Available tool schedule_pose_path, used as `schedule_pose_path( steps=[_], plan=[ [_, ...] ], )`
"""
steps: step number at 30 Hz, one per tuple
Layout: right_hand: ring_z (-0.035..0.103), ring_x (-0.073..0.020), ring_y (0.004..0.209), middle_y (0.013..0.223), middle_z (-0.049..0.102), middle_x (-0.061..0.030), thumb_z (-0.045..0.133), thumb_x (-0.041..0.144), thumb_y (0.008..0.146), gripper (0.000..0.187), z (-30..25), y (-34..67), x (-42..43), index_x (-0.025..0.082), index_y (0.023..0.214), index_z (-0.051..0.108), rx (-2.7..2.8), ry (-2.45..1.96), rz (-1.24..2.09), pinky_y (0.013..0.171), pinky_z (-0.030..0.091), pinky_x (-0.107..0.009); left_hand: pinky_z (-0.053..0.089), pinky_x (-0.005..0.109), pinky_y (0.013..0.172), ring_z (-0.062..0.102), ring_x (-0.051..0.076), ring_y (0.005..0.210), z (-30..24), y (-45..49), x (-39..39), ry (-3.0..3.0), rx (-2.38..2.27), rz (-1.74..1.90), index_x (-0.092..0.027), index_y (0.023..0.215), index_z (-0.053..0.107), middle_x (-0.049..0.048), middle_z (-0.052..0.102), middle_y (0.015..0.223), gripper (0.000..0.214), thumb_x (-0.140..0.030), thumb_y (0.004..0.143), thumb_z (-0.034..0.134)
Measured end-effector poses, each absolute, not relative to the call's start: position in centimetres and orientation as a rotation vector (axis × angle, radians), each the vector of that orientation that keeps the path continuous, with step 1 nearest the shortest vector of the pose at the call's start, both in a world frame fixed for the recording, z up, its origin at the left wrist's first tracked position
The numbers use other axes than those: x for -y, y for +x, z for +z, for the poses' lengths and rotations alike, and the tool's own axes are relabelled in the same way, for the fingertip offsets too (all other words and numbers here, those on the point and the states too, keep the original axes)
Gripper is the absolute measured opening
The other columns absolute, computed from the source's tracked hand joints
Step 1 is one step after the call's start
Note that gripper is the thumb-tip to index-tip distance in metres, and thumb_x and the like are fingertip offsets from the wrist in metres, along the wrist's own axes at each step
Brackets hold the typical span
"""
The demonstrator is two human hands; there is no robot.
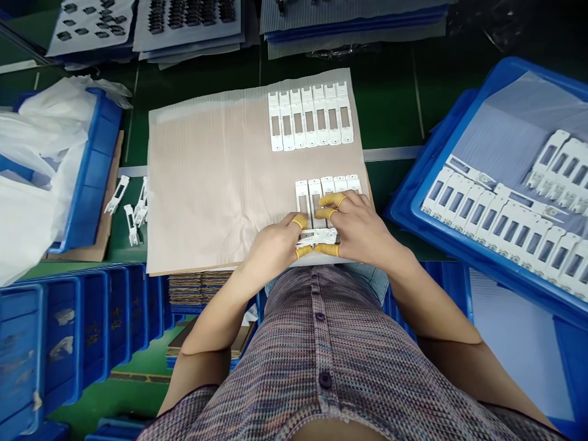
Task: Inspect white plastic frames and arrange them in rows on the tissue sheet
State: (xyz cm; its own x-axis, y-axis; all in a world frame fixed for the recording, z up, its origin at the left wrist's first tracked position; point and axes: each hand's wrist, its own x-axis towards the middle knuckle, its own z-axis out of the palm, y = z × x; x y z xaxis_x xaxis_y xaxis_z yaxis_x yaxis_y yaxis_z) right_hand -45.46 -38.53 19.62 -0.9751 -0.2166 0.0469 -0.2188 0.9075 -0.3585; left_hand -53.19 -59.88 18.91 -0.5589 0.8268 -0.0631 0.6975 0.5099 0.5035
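Both hands meet at the near edge of a beige corrugated sheet [211,184]. My left hand [275,245] and my right hand [361,226], with yellow finger cots on the fingertips, pinch one white plastic frame part [319,237] lying crosswise between them. Just beyond the fingers stands a row of several white frame parts [321,190], laid side by side. A second, full row of the same parts [310,116] lies at the sheet's far edge.
A blue tray [487,245] at the right holds many white parts on a grey sheet. A blue bin [92,165] with white plastic bags stands left, with loose white parts [133,208] beside it. Stacked blue crates [68,337] sit near left. Sheets with dark parts [184,18] lie at the back.
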Motion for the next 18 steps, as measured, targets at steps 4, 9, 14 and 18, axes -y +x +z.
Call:
schedule_pose_path(
  steps=[4, 9, 14, 18],
  plan=[
    [0.052, -0.0374, 0.121, 0.131, 0.063, -0.0171, 0.079, 0.058, 0.084, 0.059, 19.53, -45.36, 38.34, 0.013, 0.122, 0.072, 3.057, 0.358, 0.597, 0.096, 0.043, -0.050, 0.053, 0.032, 0.059, 0.075, 0.022, 0.079, 19.08, -53.14, 59.76, 1.291, -2.442, 0.604, -0.020, 0.115, 0.054, 0.0103, 0.072, 0.122, 0.034, -0.042, 0.096, 0.071],
    [0.051, -0.0360, 0.122, 0.134, 0.062, -0.0158, 0.080, 0.054, 0.085, 0.056, 19.44, -45.12, 38.23, 0.016, 0.126, 0.071, 3.042, 0.361, 0.624, 0.100, 0.043, -0.050, 0.054, 0.032, 0.060, 0.075, 0.023, 0.080, 18.95, -53.12, 59.73, 1.311, -2.443, 0.611, -0.020, 0.111, 0.053, 0.0110, 0.072, 0.122, 0.033, -0.043, 0.096, 0.072],
    [0.051, -0.0363, 0.122, 0.133, 0.062, -0.0152, 0.079, 0.052, 0.085, 0.054, 19.54, -45.11, 38.24, 0.018, 0.126, 0.071, 3.050, 0.358, 0.618, 0.099, 0.043, -0.050, 0.054, 0.033, 0.060, 0.075, 0.022, 0.078, 18.84, -53.08, 59.57, 1.302, -2.445, 0.626, -0.020, 0.113, 0.053, 0.0110, 0.071, 0.126, 0.036, -0.042, 0.094, 0.074],
    [0.051, -0.0372, 0.122, 0.133, 0.062, -0.0164, 0.079, 0.053, 0.085, 0.056, 19.47, -45.12, 38.14, 0.015, 0.126, 0.071, 3.057, 0.371, 0.604, 0.100, 0.043, -0.051, 0.056, 0.034, 0.064, 0.075, 0.024, 0.084, 18.75, -52.96, 59.53, 1.260, -2.419, 0.673, -0.020, 0.112, 0.054, 0.0120, 0.070, 0.128, 0.036, -0.043, 0.094, 0.074]
  ],
)
